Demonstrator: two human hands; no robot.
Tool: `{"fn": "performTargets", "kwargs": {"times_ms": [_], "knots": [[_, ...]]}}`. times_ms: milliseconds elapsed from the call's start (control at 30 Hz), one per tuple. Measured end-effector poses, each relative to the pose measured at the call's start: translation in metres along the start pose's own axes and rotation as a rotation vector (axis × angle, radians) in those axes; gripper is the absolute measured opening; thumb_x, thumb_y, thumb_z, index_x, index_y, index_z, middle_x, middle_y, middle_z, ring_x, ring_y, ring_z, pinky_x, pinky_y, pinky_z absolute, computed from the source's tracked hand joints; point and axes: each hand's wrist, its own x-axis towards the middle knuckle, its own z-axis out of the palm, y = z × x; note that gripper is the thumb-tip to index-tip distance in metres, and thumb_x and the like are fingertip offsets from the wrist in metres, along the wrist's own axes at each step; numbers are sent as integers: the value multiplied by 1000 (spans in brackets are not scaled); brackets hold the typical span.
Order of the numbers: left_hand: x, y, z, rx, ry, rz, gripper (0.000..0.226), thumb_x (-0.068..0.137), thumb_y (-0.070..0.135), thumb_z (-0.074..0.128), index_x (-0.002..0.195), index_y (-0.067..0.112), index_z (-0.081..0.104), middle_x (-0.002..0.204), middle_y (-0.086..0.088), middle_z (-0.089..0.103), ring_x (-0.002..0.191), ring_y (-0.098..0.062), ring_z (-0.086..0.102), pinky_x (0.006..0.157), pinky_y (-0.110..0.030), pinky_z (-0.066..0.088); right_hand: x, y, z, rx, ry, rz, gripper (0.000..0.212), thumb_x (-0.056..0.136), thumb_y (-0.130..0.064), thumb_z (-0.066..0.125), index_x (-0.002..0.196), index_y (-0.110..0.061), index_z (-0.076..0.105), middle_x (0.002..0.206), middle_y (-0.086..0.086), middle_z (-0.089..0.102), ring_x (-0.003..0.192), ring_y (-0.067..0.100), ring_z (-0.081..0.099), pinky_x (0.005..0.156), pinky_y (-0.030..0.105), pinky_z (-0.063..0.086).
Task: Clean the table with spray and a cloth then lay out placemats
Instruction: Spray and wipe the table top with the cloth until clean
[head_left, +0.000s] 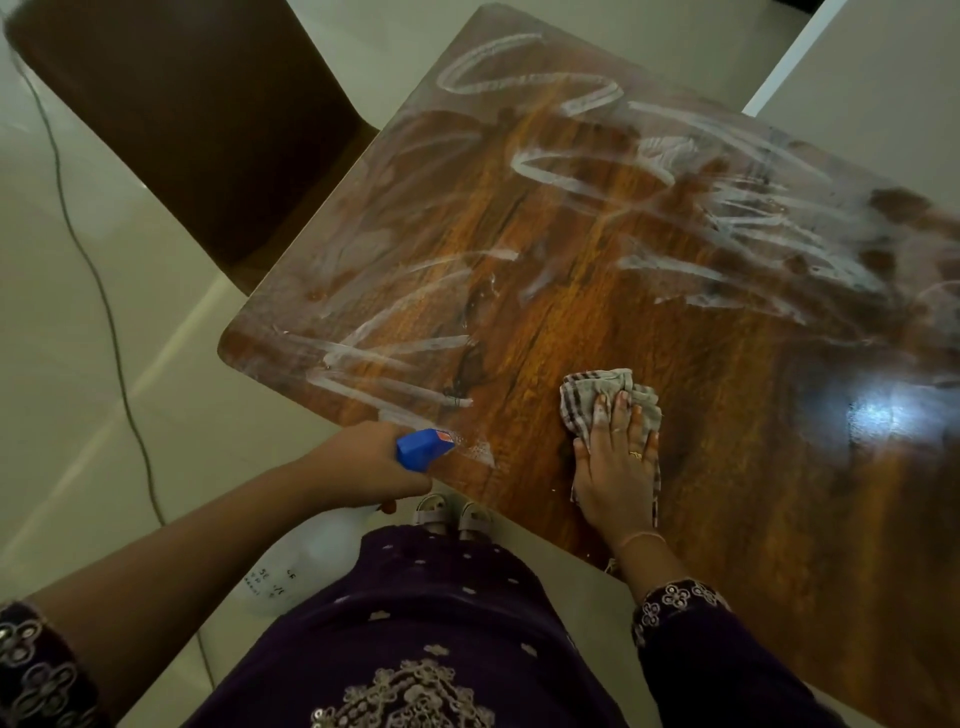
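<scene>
One spray bottle (420, 450) is gripped by the left hand (363, 465), curled round its neck at the near edge of one streaked wooden table (649, 322), on which one checked cloth (587, 395) is pressed flat by the straight fingers (620, 418) of the right hand (615, 475).

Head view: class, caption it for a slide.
Right hand presses cloth on the streaked table; left hand grips the spray bottle.

The wooden table (597, 322) is dark brown with rounded corners. White foam streaks (530, 83) loop across its far and left parts. 1 crumpled checked cloth (584, 397) lies near its front edge. Glare (878, 415) shines at right.
</scene>
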Motion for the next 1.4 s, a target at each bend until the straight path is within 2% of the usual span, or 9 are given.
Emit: {"fn": "performTargets", "kwargs": {"times_ms": [200, 367, 700, 800, 900, 1033, 1200, 1333, 1400], "knots": [[1, -4, 6, -1, 164, -32, 18, 79, 32, 65, 67, 19, 59, 56, 4, 66, 47, 2, 61, 53, -15, 44, 0, -1, 1, 5, 2, 5, 57, 101, -35, 31, 152, -13, 18, 161, 12, -1, 148, 31, -3, 117, 51, -1], [1, -12, 5, -14, 101, -15, 18, 76, 29, 65, 68, 20, 51, 48, 7, 58, 44, 2, 59, 47, -13, 40, -3, -12, 2, 12, 9, 68, 58, 100, -34, 33, 152, -12, 19, 161, 14, 1, 147, 33, -2, 116, 53, 0], [-1, -57, -59, 46, 54, 110, 15, 78, 31, 66, 83, 22, 55, 67, 1, 66, 54, -3, 66, 61, -24, 54, -15, -118, 22, 104, 78, 345, 60, 99, -33, 35, 151, -8, 20, 159, 20, 3, 146, 39, 1, 115, 56, -1], [-2, -75, -77, 85, 25, 140, 14, 79, 29, 65, 83, 20, 56, 70, 0, 66, 54, -3, 66, 57, -20, 50, -15, -177, 33, 136, 87, 277, 59, 98, -33, 34, 151, -12, 19, 160, 16, 2, 146, 38, -2, 115, 57, -1], [-2, -91, -89, 116, -24, 161, 10, 79, 27, 63, 82, 19, 58, 75, 0, 69, 54, -3, 66, 56, -18, 50, -17, -219, 41, 134, 77, 76, 60, 97, -28, 36, 153, -16, 15, 161, 10, 0, 148, 33, -2, 115, 56, -2], [0, -108, -103, 137, -56, 172, 18, 80, 26, 64, 88, 9, 61, 80, -7, 72, 56, -7, 68, 65, -27, 56, -21, -198, 40, 56, 59, -74, 59, 96, -23, 29, 153, -16, 15, 161, 6, 3, 148, 29, -1, 119, 50, 1], [1, -124, -118, 166, -41, 194, 21, 80, 26, 64, 87, 6, 61, 70, -5, 68, 54, -6, 67, 60, -23, 53, -23, -149, 29, 165, 147, 357, 56, 100, -22, 29, 153, -11, 14, 161, 12, 2, 148, 31, -3, 119, 49, 0], [2, -133, -126, 148, -22, 218, 22, 81, 26, 64, 89, 6, 62, 79, -9, 71, 54, -4, 67, 52, -13, 49, -12, -193, 26, 289, 181, 712, 54, 99, -22, 35, 150, -6, 23, 160, 17, 2, 147, 36, -2, 118, 53, 1], [2, -138, -125, 144, -30, 223, 22, 80, 26, 64, 89, 5, 62, 77, -10, 70, 53, -4, 67, 51, -13, 48, -10, -235, 30, 320, 186, 746, 57, 98, -22, 37, 150, -7, 20, 160, 18, 0, 146, 39, -4, 117, 55, -2]]}}
